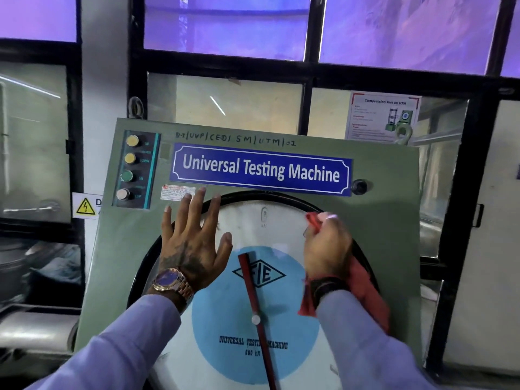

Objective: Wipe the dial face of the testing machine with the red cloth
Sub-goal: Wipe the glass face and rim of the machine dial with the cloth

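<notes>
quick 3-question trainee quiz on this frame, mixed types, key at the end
1. True or false: the left hand holds the red cloth.
2. Which part of the dial face is the right hand working on? A) upper right rim B) bottom centre C) upper left rim
3. Fill in: the button column left of the nameplate shows two yellow buttons, one ____ and one white.

Key
1. False: it lies flat and open on the dial's upper left; the right hand's fingers grip the cloth.
2. A
3. green
</notes>
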Demonstrator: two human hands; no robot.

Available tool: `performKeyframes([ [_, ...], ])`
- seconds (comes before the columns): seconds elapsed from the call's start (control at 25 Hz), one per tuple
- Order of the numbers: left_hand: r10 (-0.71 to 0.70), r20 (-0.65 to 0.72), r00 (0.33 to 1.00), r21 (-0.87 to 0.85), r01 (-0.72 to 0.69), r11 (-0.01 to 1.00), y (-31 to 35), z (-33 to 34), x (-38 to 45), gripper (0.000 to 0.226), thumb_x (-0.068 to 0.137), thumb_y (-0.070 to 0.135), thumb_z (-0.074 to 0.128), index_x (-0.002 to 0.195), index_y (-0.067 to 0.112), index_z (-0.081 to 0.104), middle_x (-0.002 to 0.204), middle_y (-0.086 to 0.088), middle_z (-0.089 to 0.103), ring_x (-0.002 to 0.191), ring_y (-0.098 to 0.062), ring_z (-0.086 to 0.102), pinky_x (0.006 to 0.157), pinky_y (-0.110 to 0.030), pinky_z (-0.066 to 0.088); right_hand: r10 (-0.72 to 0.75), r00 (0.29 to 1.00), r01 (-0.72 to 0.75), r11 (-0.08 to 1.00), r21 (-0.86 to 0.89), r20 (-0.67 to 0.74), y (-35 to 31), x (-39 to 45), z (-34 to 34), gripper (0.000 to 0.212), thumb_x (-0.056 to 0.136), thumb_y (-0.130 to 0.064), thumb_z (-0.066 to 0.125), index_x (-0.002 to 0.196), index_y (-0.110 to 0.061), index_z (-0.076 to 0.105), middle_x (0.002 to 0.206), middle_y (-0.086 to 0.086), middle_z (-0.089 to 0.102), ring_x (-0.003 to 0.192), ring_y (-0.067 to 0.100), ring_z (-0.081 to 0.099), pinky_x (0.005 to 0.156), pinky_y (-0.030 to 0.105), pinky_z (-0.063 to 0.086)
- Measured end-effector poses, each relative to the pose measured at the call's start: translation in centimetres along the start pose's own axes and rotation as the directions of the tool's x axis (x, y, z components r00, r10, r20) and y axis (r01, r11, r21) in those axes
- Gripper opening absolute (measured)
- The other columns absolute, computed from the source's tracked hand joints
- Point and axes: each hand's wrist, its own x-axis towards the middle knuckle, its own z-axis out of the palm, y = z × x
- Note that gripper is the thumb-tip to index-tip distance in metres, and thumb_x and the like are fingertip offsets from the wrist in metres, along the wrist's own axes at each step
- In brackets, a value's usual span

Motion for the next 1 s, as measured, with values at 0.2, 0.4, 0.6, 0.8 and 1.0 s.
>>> performKeyframes([
  [0.2, -0.015, 0.003, 1.000, 0.060, 0.015, 0.998, -1.2, 1.5, -0.9, 0.084, 0.096, 0.058, 0.036, 0.170, 0.019, 0.033, 0.179, -0.013, 0.022, 0.161, -0.047, 0.026, 0.128, -0.074, 0.017, -0.341, 0.929, 0.367, 0.900, -0.234, 0.144, 3.9, -3.8, 1.8, 0.029, 0.098, -0.013, 0.067, 0.126, -0.017, 0.074, 0.135, 0.015, 0.063, 0.123, 0.043, 0.058, 0.103, 0.056, 0.044],
  [0.4, -0.004, 0.064, 0.998, 0.146, -0.005, 0.989, -0.1, 2.7, -0.2, 0.091, 0.095, 0.066, 0.040, 0.175, 0.030, 0.013, 0.184, -0.009, 0.001, 0.168, -0.045, 0.005, 0.130, -0.074, 0.011, -0.367, 0.912, 0.410, 0.802, -0.434, 0.184, 3.9, -3.0, 1.2, 0.054, 0.097, -0.013, 0.056, 0.148, -0.031, 0.058, 0.115, 0.015, 0.059, 0.103, 0.038, 0.059, 0.100, 0.054, 0.037],
  [0.6, -0.089, 0.107, 0.990, 0.152, 0.072, 0.986, -2.5, 2.8, -0.6, 0.099, 0.093, 0.074, 0.034, 0.174, 0.032, -0.004, 0.183, -0.002, -0.014, 0.168, -0.042, -0.010, 0.131, -0.072, 0.005, -0.342, 0.896, 0.431, 0.824, -0.368, 0.284, 0.8, -2.0, 2.2, 0.054, 0.095, 0.002, 0.042, 0.148, 0.002, 0.055, 0.109, 0.022, 0.064, 0.100, 0.043, 0.062, 0.091, 0.053, 0.049],
  [0.8, -0.042, 0.115, 0.992, 0.143, 0.026, 0.989, -5.1, 3.0, -0.5, 0.076, 0.104, 0.059, 0.022, 0.174, 0.035, 0.004, 0.183, 0.010, 0.004, 0.169, -0.036, 0.002, 0.128, -0.076, 0.011, -0.373, 0.847, 0.465, 0.866, -0.186, 0.379, -4.9, -3.6, 6.1, 0.057, 0.099, 0.001, 0.045, 0.156, -0.002, 0.045, 0.130, 0.019, 0.060, 0.117, 0.040, 0.057, 0.102, 0.052, 0.048],
  [1.0, -0.070, 0.065, 0.995, 0.159, 0.058, 0.986, -8.4, 3.1, 0.3, 0.073, 0.110, 0.040, 0.043, 0.166, 0.062, 0.002, 0.183, 0.013, -0.006, 0.166, -0.051, 0.004, 0.125, -0.081, 0.008, -0.358, 0.872, 0.457, 0.842, -0.288, 0.334, -3.8, -2.7, 5.6, 0.058, 0.096, -0.002, 0.058, 0.154, -0.011, 0.052, 0.112, 0.016, 0.061, 0.104, 0.041, 0.059, 0.090, 0.051, 0.050],
])
